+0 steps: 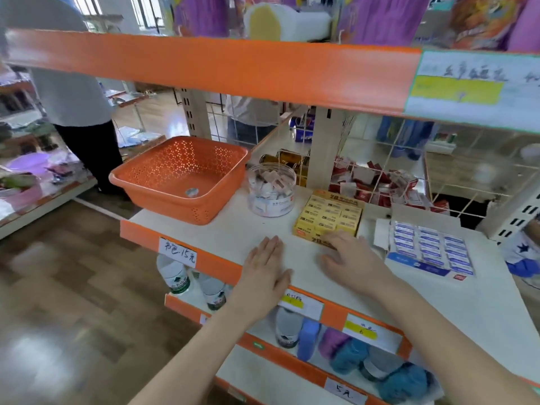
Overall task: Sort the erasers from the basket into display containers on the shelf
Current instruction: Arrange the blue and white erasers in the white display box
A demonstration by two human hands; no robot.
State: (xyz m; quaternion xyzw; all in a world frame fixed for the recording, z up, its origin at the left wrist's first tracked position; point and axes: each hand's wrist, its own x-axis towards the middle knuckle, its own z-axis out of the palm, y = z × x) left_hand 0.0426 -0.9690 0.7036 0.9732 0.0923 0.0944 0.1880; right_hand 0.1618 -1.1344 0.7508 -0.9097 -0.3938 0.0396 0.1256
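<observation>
An orange perforated basket [163, 182] stands at the left end of the white shelf [438, 305], with only a small round sticker on its floor. Right of it is a clear round tub [271, 191] filled with loose erasers. A yellow display box [328, 217] holds rows of yellow erasers, and a blue and white display box [429, 249] holds rows of blue-labelled erasers. My left hand [267, 270] lies flat on the shelf near its front edge. My right hand [349, 258] rests on the shelf with relaxed fingers touching the yellow box's front edge. Neither hand holds anything.
An orange shelf edge [219, 65] overhangs close above. A wire grid [380, 171] behind holds red and white packs. Bottles [174, 276] and yarn balls [350, 355] fill the shelf below. A person [76, 112] stands at the left by the aisle.
</observation>
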